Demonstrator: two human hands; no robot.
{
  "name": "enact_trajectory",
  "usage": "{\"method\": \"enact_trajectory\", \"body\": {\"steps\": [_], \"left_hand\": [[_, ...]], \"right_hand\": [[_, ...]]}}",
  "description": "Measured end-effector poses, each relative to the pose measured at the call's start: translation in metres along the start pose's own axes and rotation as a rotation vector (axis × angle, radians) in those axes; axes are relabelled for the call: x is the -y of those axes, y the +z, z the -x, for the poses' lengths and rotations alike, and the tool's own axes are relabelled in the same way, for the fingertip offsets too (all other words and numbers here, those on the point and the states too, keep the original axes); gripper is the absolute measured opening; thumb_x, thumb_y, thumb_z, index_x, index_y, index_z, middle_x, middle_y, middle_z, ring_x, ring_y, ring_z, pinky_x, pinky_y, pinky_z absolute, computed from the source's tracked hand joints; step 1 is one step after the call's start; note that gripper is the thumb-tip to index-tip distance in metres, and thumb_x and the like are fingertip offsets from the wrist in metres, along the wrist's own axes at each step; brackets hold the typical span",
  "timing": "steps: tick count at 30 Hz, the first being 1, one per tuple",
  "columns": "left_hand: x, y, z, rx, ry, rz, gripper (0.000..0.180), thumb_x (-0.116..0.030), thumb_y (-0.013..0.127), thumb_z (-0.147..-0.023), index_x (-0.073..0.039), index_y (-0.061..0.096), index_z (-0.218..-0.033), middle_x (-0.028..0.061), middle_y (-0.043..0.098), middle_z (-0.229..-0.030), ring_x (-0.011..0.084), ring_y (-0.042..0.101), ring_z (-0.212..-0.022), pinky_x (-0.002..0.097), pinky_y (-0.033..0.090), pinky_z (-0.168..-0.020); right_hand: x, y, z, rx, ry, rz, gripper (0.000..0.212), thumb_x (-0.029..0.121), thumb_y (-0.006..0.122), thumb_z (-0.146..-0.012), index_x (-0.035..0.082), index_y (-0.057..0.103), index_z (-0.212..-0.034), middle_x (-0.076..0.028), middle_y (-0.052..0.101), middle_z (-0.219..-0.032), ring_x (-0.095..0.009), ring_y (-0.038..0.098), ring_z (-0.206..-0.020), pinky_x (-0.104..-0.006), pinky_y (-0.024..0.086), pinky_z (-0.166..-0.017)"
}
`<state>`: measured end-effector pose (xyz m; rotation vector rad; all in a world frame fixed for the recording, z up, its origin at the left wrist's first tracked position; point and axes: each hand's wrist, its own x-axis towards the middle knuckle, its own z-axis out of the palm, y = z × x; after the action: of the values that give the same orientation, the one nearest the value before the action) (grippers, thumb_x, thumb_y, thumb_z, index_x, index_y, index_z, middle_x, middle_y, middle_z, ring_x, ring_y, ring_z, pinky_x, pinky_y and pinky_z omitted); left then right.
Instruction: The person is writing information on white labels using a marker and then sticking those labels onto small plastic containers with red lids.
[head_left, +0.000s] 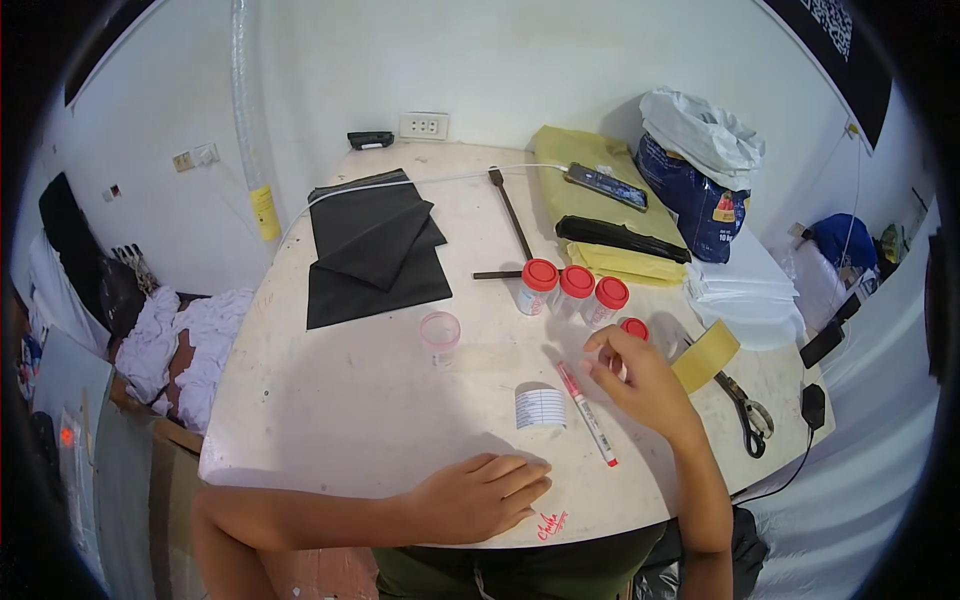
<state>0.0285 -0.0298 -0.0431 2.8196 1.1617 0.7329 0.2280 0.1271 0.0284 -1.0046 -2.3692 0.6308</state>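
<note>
"Which of the hands is nearer that red-and-white marker (590,418)?"

"The right hand (645,388). The marker lies just left of it, its long axis slanting from near the front edge of the bench (320,400) away and leftward, beside the lined label (541,408)."

"Holding anything?"

"Nothing I can see: the right's fingers curl loosely, thumb apart; the left hand (480,500) lies flat, palm down, by the front edge."
</note>
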Motion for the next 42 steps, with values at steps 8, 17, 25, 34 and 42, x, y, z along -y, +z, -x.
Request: {"method": "enact_trajectory", "body": {"steps": [8, 17, 25, 34, 42], "left_hand": [[0.001, -0.004, -0.007, -0.17, -0.012, -0.026, 0.042, -0.021, 0.062, -0.089, -0.006, 0.055, -0.127, 0.0039, 0.053, -0.13, 0.0183, 0.048, -0.109, 0.0327, 0.043, -0.09], [0.007, -0.022, -0.011, -0.381, -0.403, 0.353, 0.055, -0.018, 0.06, -0.091, -0.009, 0.041, -0.142, 0.0137, 0.049, -0.13, 0.0288, 0.054, -0.099, 0.0377, 0.043, -0.087], [0.01, -0.032, -0.007, -0.233, -0.343, 0.19, 0.026, -0.021, 0.066, -0.087, -0.006, 0.056, -0.106, 0.004, 0.059, -0.087, 0.0218, 0.056, -0.079, 0.0345, 0.044, -0.07], [-0.015, -0.048, -0.002, -0.04, -0.216, 0.225, 0.023, -0.029, 0.066, -0.086, -0.009, 0.055, -0.086, 0.005, 0.055, -0.071, 0.0228, 0.057, -0.063, 0.0331, 0.046, -0.056], [-0.007, -0.093, 0.058, 0.227, -0.183, 0.414, 0.023, -0.029, 0.067, -0.086, -0.009, 0.057, -0.081, 0.004, 0.056, -0.069, 0.0221, 0.059, -0.062, 0.0343, 0.047, -0.054]], "right_hand": [[0.006, 0.01, 0.008, 0.208, -0.003, 0.084, 0.015, 0.01, 0.062, -0.083, 0.004, 0.056, -0.096, -0.01, 0.061, -0.075, -0.025, 0.061, -0.065, -0.0349, 0.047, -0.059], [0.017, -0.004, 0.02, 0.598, -0.011, -1.139, 0.032, -0.005, 0.061, -0.082, -0.004, 0.058, -0.114, -0.007, 0.061, -0.098, -0.016, 0.059, -0.087, -0.0301, 0.047, -0.079], [0.033, 0.049, 0.04, 0.475, -0.096, -1.008, 0.035, 0.001, 0.071, -0.082, -0.003, 0.058, -0.114, -0.008, 0.061, -0.098, -0.013, 0.058, -0.082, -0.0275, 0.045, -0.073], [0.057, 0.021, 0.061, 0.455, -0.091, -0.871, 0.035, 0.016, 0.051, -0.098, -0.006, 0.064, -0.074, -0.01, 0.061, -0.067, -0.017, 0.054, -0.062, -0.0305, 0.042, -0.062], [0.036, -0.026, 0.137, -0.133, 0.036, -1.044, 0.056, 0.032, 0.038, -0.103, 0.011, 0.033, -0.051, -0.007, 0.046, -0.054, -0.021, 0.048, -0.052, -0.0297, 0.039, -0.048]]}}
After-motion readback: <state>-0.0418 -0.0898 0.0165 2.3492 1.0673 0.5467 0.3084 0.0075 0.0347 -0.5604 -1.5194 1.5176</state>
